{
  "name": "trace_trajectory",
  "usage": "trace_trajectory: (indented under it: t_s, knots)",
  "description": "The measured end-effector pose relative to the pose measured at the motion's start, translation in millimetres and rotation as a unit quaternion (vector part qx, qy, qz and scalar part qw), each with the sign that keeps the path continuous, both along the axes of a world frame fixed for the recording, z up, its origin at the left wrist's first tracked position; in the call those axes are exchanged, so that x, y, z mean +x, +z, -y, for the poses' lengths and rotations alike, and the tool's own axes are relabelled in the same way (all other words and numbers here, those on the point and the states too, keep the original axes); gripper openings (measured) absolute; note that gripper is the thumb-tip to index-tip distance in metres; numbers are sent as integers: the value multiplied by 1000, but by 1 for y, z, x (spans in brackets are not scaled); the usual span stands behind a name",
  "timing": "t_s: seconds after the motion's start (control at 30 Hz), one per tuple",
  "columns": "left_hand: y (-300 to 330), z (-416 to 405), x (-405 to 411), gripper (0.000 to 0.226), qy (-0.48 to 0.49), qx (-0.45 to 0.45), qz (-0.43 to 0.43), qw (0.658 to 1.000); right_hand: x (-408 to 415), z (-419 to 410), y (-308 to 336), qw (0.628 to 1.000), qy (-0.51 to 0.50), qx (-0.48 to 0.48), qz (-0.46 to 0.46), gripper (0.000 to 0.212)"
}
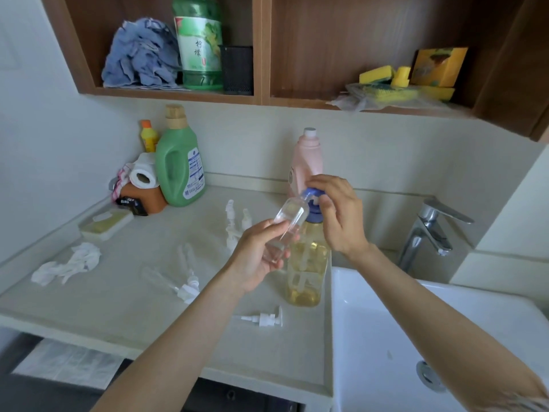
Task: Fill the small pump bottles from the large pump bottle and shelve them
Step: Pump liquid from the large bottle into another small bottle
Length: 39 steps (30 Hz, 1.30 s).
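One small bottle (286,223) is being filled, the left hand (258,257) grasping it tilted under the large pump bottle (307,263), the right hand (338,215) pressing the pump, others waiting unfilled on the table (142,239).

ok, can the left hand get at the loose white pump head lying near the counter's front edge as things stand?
Probably not yet: the left hand grips a small clear plastic bottle at the large yellow pump bottle. The white pump head lies uncovered below it.
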<state>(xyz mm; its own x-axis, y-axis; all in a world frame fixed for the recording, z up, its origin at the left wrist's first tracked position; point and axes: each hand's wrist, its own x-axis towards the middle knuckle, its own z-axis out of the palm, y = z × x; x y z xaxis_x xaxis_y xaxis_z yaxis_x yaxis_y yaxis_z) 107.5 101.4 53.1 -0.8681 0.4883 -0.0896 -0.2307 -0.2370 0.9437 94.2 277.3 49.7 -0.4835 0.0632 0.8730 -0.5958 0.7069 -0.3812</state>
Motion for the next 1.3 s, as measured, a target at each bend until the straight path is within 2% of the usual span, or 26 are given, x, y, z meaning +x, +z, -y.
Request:
trace_trajectory:
  t_s: [0.23,0.4,0.5,0.63,0.77,0.87,0.97,1.07,1.13,1.2,1.3]
  knots:
    - [-13,-6,-2,35,5,31,41,999,-8,12,-23,998,1,-55,-42,35]
    - [-21,-13,3,19,-3,4,58,998,-7,13,-23,996,1,-78,-43,36]
    - [-18,-15,6,24,-12,-19,46,999,-4,11,-22,998,-2,-62,-33,36]
    - [-7,-10,2,16,-5,-36,11,999,-4,0,-7,1000,9,-12,-21,42]
    - [-1,-10,2,30,-17,-36,7,999,-2,0,0,1000,26,-18,0,43]
    - [-4,-11,2,28,-18,-31,23,999,-1,5,-12,999,37,-26,-13,44]
    - [-14,-13,-1,31,-15,-7,45,999,-7,9,-24,998,32,-44,-23,55]
    - [-22,-13,-2,35,-10,-3,57,998,-7,9,-31,998,15,-49,-36,40]
    - [-24,-13,-2,37,-11,-2,60,998,-6,9,-31,998,3,-48,-34,38]
    - [-22,-11,-1,33,-11,0,60,998,-4,11,-31,999,-12,-47,-23,41]
    - [-16,-7,-2,8,-10,-9,47,999,1,13,-26,999,-25,-36,-13,43]
